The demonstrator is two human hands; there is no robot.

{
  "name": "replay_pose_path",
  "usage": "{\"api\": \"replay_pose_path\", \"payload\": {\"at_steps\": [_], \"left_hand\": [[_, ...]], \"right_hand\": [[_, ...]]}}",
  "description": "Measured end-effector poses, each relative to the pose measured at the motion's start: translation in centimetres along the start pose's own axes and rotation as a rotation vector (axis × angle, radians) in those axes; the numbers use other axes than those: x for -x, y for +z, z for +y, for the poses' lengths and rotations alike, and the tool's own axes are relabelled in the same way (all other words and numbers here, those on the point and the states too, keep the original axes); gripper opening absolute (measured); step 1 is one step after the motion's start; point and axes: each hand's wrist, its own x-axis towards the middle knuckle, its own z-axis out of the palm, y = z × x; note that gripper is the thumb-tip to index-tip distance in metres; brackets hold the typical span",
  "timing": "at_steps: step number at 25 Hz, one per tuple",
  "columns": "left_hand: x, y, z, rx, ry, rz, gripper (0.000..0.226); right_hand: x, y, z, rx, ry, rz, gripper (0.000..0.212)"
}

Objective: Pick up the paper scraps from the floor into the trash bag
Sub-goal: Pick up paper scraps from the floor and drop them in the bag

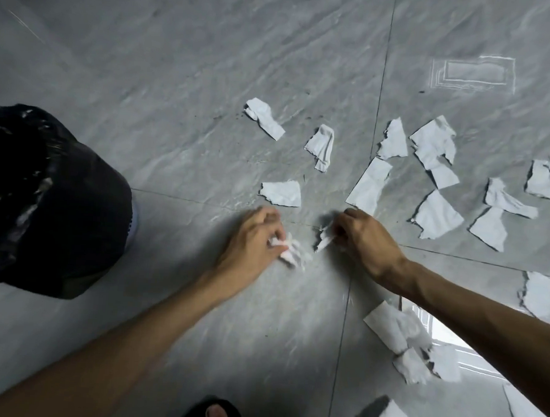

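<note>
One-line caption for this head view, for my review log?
Both hands gather torn paper: left hand grips crumpled scraps, right hand pinches a scrap, black trash bag at left.

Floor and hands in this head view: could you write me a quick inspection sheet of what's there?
Surface: grey marbled floor tiles with dark grout lines and a few dark specks.
Job's things: many torn white paper scraps lie loose, mostly right of the hands; a bin lined with a black trash bag stands at left.
Clutter: a faint white rectangular outline on the far tile.
Hands: left hand is closed on crumpled scraps; the fingers of the right hand pinch one scrap at the floor.
Cables: nothing seen.
Surroundings: a dark sandal with toes at the bottom edge; a bright window reflection at lower right.
</note>
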Motion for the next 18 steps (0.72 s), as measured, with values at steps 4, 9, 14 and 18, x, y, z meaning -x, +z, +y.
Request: {"api": "replay_pose_path", "payload": {"at_steps": [4, 9, 14, 18], "left_hand": [[-6.6, -0.1, 0.0, -0.145, -0.072, -0.003, 0.016], [-8.0, 1.3, -0.2, -0.165, -0.123, -0.028, 0.015], [-5.8, 2.1, 1.5, -0.037, -0.116, 0.008, 0.012], [-3.5, 1.8, 3.9, 0.116, -0.113, -0.001, 0.009]], "right_hand": [[1.5, -1.0, 0.6, -0.279, 0.121, 0.173, 0.019], [7.9, -3.3, 5.1, -0.327, 0.362, 0.165, 0.031], [11.3, -2.0, 6.2, -0.086, 0.261, 0.041, 0.028], [10.6, -2.2, 5.6, 0.011, 0.155, 0.054, 0.01]]}}
